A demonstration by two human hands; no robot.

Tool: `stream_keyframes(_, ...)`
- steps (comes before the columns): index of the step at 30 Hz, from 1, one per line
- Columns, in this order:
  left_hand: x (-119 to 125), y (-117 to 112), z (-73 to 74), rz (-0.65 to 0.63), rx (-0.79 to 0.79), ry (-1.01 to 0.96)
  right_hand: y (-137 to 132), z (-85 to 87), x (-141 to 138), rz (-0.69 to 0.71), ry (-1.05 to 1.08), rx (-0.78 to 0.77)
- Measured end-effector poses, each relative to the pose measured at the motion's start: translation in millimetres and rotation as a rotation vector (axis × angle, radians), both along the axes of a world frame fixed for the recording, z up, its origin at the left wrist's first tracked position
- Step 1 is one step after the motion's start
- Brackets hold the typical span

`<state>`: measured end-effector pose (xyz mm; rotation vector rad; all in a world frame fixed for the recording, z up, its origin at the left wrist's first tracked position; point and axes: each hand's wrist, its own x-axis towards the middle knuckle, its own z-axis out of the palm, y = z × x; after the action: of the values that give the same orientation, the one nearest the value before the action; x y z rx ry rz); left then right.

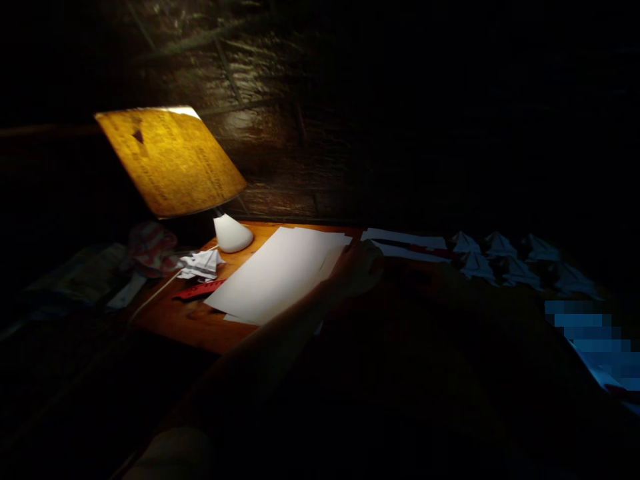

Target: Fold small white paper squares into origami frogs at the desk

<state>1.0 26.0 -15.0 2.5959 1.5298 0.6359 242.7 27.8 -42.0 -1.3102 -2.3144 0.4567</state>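
Note:
A stack of white paper sheets [273, 277] lies on the wooden table [175, 320] in the lamp light. My left arm reaches in from the lower left, and my left hand [357, 270] rests at the stack's right edge. Its fingers look curled on the corner of the top sheet, which is slightly lifted there. The hand is dim and partly in shadow. My right hand is not visible; the right side of the scene is dark.
A lamp with a tilted yellow shade [170, 160] and white base [233, 233] stands at the back left. Beside it lie crumpled white paper [203, 263] and a red scrap [200, 290]. More white sheets [405, 240] and several folded paper shapes [500, 260] lie to the right. A striped cloth [150, 247] lies far left.

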Motion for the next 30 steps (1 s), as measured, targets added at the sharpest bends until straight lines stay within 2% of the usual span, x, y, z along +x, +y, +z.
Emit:
stream_keyframes(3, -19.3, 2.9, 14.6, 0.157, 0.011, 0.028, -1.4, 4.1, -1.0, 0.014, 0.016, -0.012)
stream_keyframes(5, -37.1, 6.1, 23.1, 0.311, -0.016, 0.056, -2.6, 8.0, -2.0, 0.021, 0.009, -0.026)
stream_keyframes(7, -55.7, 10.2, 28.6, 0.596, -0.252, 0.211, -3.3, 11.3, -2.8, 0.022, 0.001, -0.042)
stream_keyframes(9, -72.0, 15.0, 30.2, 0.696, -0.348, 0.230, -3.3, 13.0, -3.0, 0.025, 0.001, -0.052)
stream_keyframes(11, -84.5, 19.6, 28.9, 0.717, -0.406, 0.241, -3.2, 13.4, -2.7, 0.029, 0.006, -0.065)
stream_keyframes(14, -97.5, 25.0, 25.2, 0.680, -0.457, 0.253, -3.1, 12.6, -1.6, 0.036, 0.020, -0.079)
stream_keyframes(19, -110.8, 30.6, 22.7, 0.655, -0.435, 0.248, -1.5, 10.2, 0.2, 0.046, 0.029, -0.058)
stream_keyframes(30, -112.3, 36.1, 17.7, 0.655, -0.405, 0.232, -1.1, 13.0, 2.1, 0.060, 0.033, -0.089)
